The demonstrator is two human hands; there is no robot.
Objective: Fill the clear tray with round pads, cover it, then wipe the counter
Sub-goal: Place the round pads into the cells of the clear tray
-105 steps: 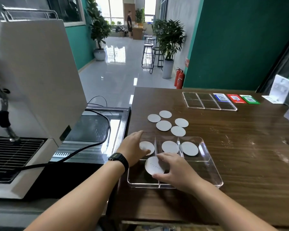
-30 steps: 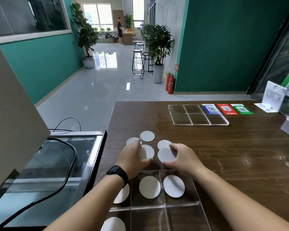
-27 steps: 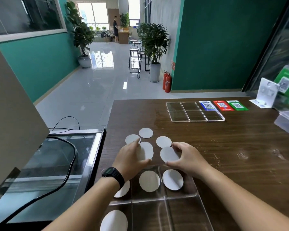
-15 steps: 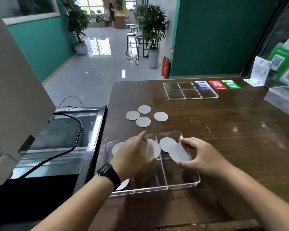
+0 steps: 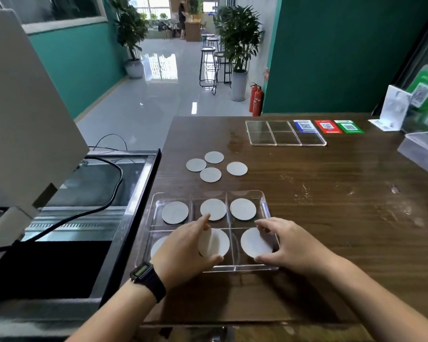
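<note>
Tray [image 5: 265, 201] now shows both hands' pads lowered into its near compartments.

Clear tray [image 5: 264, 198]: 6 white pads [image 5: 242, 209] inside.

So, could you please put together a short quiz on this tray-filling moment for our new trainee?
1. How many round pads lie loose on the counter beyond the tray?
2. True or false: the lid already covers the tray.
3. Which hand wears the watch: A) left, B) right?

Key:
1. Four loose pads.
2. False; the lid lies apart at the far side, beside the coloured cards.
3. A. The left hand places a pad in the near middle compartment; the right hand places a pad in the near right one.
</note>
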